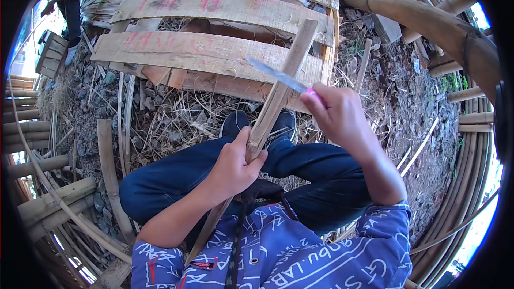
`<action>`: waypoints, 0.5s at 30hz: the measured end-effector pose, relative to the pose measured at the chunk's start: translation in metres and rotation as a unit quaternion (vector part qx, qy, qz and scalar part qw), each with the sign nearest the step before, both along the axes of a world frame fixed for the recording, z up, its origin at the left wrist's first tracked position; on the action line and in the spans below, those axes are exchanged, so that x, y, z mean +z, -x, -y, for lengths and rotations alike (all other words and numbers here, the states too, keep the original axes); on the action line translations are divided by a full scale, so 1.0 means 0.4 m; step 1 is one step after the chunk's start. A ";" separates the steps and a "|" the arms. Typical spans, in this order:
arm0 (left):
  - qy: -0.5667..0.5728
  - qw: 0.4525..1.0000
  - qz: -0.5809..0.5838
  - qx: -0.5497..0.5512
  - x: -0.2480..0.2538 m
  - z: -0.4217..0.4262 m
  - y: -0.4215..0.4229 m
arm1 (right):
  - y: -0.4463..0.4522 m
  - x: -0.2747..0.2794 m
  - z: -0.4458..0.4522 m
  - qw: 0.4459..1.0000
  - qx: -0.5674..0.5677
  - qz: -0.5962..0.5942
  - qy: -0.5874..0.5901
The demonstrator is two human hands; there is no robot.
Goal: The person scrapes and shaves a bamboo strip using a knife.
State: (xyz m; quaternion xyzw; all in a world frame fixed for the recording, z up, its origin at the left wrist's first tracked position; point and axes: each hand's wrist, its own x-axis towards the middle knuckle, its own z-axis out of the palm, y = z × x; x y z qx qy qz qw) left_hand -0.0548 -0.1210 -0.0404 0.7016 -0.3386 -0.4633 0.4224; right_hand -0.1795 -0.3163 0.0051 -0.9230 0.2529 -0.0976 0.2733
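Note:
A long split bamboo strip (294, 58) slants from my lap up over the edge of a slatted wooden pallet (209, 48). My left hand (234, 167) is wrapped round its lower part, thumb and fingers closed on it. In my right hand (338, 112) is a knife (276, 74) with a pink handle. Its blade points up and to the left and crosses the strip above my left hand; whether it touches the wood I cannot tell.
Bamboo poles (428, 24) lie at the upper right, with more cut bamboo (59, 203) at the left. Fibre shavings (201, 112) cover the ground by my shoes. A small wooden crate (52, 53) stands at the upper left, near another person's leg (72, 18).

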 end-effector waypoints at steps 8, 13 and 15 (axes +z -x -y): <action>0.023 0.999 0.037 0.017 -0.009 -0.008 -0.005 | -0.021 -0.006 -0.003 0.991 0.048 -0.030 0.119; 0.028 0.996 0.086 0.011 -0.008 -0.012 -0.012 | -0.031 -0.020 0.012 0.987 0.075 -0.020 0.138; 0.038 0.995 0.086 0.030 -0.013 -0.012 -0.011 | -0.036 -0.031 0.018 0.981 0.074 -0.015 0.177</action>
